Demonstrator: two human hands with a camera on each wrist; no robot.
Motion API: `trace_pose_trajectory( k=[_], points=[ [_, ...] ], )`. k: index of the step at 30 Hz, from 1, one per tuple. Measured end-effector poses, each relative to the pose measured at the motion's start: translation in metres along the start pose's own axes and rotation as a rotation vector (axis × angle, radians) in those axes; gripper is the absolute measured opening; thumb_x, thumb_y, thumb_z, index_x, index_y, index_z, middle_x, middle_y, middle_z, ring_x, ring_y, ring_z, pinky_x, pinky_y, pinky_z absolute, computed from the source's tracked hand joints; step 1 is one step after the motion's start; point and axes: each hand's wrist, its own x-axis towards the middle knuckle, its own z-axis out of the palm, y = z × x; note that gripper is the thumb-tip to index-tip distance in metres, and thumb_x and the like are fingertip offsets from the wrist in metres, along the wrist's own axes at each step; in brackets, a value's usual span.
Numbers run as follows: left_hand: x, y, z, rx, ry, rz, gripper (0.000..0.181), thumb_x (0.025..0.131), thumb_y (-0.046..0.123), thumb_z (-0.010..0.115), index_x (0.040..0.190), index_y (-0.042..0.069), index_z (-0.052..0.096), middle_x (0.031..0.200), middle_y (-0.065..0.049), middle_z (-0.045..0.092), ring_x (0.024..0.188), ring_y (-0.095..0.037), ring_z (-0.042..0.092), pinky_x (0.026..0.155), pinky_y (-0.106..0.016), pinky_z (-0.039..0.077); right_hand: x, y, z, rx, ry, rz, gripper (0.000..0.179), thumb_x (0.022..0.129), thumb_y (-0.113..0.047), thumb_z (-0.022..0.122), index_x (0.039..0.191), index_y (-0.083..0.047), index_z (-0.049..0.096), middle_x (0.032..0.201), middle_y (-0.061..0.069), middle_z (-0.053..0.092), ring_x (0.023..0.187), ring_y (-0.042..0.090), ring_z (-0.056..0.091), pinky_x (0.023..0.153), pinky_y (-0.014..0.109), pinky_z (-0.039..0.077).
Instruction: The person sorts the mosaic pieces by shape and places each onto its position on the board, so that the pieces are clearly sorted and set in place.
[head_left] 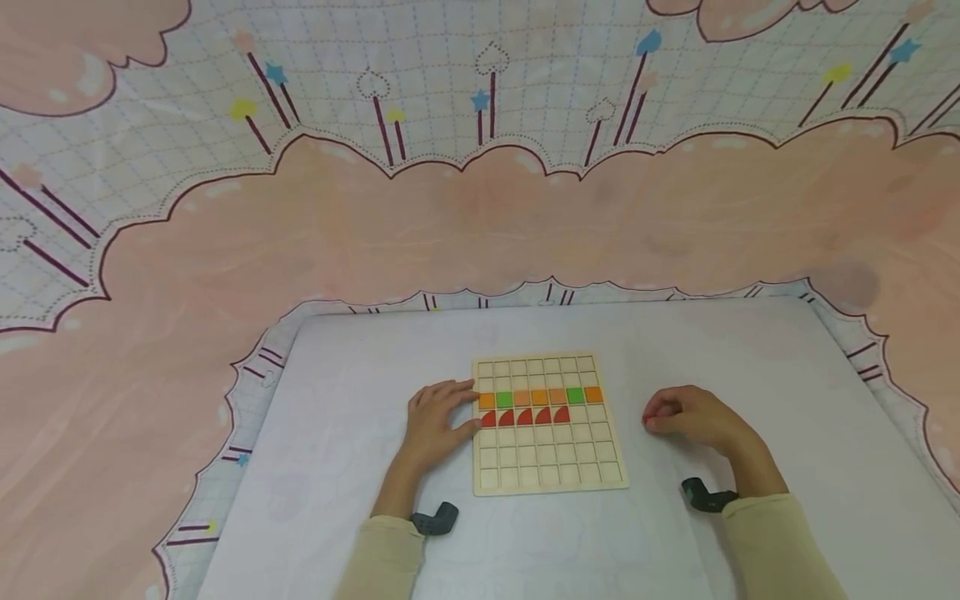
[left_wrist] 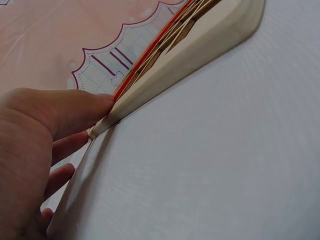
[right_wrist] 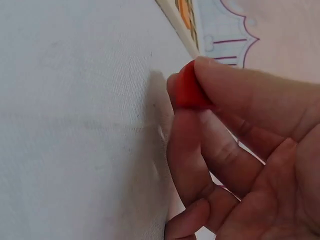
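A wooden grid board [head_left: 543,479] lies on the white table. One row holds square tiles in orange, green and peach, such as a green tile [head_left: 574,396]. In the row below, several red quarter-circle pieces [head_left: 524,416] fill cells from the left. My left hand [head_left: 435,423] rests at the board's left edge, its thumb and fingers touching the rim [left_wrist: 165,82]. To the right of the board, apart from it, my right hand [head_left: 693,417] pinches a red quarter-circle piece [right_wrist: 189,90] between thumb and fingertips.
The white table [head_left: 360,367] extends around the board. A patterned cloth [head_left: 525,217] with cloud shapes hangs behind and beside it. Dark wrist devices sit on the left wrist [head_left: 437,520] and the right wrist [head_left: 707,497].
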Motion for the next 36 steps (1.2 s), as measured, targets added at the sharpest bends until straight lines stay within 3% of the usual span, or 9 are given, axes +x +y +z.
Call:
trace_pose_trajectory(
  k=[7, 14, 23, 30, 36],
  points=[
    [0.000, -0.002, 0.000, 0.004, -0.010, -0.011, 0.042, 0.088, 0.035, 0.075, 0.128, 0.025, 0.070, 0.150, 0.009, 0.057, 0.144, -0.023, 0.042, 0.121, -0.057, 0.019, -0.002, 0.001, 0.000, 0.018, 0.087, -0.004, 0.028, 0.091, -0.018, 0.074, 0.117, -0.008, 0.072, 0.103, 0.006, 0.075, 0.098, 0.019, 0.064, 0.081, 0.032, 0.050],
    [0.000, -0.001, 0.000, 0.008, -0.008, -0.011, 0.041, 0.088, 0.035, 0.075, 0.127, 0.025, 0.070, 0.150, 0.008, 0.057, 0.144, -0.024, 0.043, 0.120, -0.057, 0.020, 0.004, -0.009, 0.011, 0.035, 0.178, 0.001, 0.019, 0.089, -0.021, 0.075, 0.105, -0.011, 0.075, 0.100, 0.005, 0.071, 0.099, 0.023, 0.059, 0.077, 0.031, 0.048],
    [0.000, -0.001, 0.000, 0.010, 0.006, 0.008, 0.041, 0.088, 0.033, 0.076, 0.127, 0.025, 0.070, 0.149, 0.008, 0.058, 0.143, -0.024, 0.044, 0.120, -0.058, 0.020, 0.017, -0.028, 0.034, 0.077, 0.199, 0.026, 0.022, 0.086, -0.029, 0.080, 0.099, -0.013, 0.074, 0.086, -0.001, 0.074, 0.093, 0.019, 0.062, 0.080, 0.030, 0.047],
    [-0.001, -0.001, 0.000, 0.001, 0.006, 0.004, 0.041, 0.087, 0.034, 0.075, 0.127, 0.024, 0.070, 0.149, 0.008, 0.058, 0.142, -0.024, 0.044, 0.119, -0.059, 0.020, 0.031, -0.043, 0.056, 0.121, 0.205, -0.001, 0.018, 0.086, -0.020, 0.079, 0.098, -0.008, 0.074, 0.085, 0.002, 0.073, 0.088, 0.019, 0.064, 0.076, 0.029, 0.050],
    [-0.001, 0.001, -0.001, -0.007, 0.015, 0.015, 0.041, 0.086, 0.033, 0.076, 0.126, 0.024, 0.071, 0.149, 0.007, 0.058, 0.142, -0.025, 0.044, 0.118, -0.061, 0.020, 0.035, -0.052, 0.065, 0.080, 0.224, 0.021, 0.013, 0.088, -0.016, 0.078, 0.098, -0.009, 0.076, 0.085, 0.001, 0.075, 0.089, 0.019, 0.064, 0.075, 0.028, 0.049]
  ],
)
